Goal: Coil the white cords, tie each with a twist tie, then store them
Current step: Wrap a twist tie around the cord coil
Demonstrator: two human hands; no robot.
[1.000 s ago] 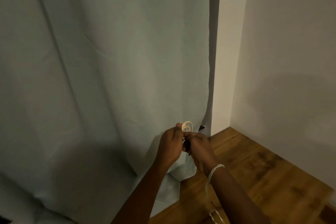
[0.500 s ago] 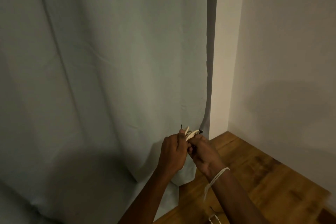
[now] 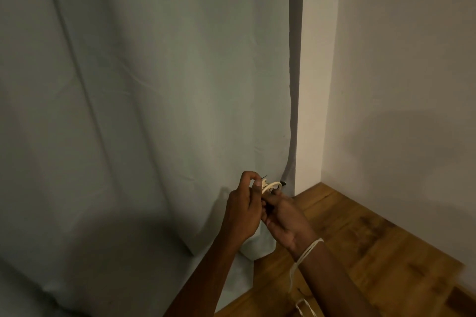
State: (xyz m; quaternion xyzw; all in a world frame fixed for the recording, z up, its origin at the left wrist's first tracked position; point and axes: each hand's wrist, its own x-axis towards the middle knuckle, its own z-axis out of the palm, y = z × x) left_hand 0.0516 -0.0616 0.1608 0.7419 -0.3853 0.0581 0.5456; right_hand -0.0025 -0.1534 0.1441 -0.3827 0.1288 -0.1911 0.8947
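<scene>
curtain (image 3: pixel 154 110): matt cloth | floor (image 3: pixel 373 252): glossy wood | wall (image 3: pixel 412 85): matt

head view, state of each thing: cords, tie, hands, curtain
coil: looped, held between both hands
twist tie: dark, at the coil, ends sticking out
left hand: pinching the coil
right hand: gripping the coil
wrist cord: wrapped round the right wrist, tail hanging
curtain: hanging, drawn

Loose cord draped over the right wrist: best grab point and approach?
Probably pinch the strand of the cord that crosses the top of the right wrist, coming from above. There it lies exposed, while its tail hangs thin and slack below. The left hand would have to free up first.
</scene>
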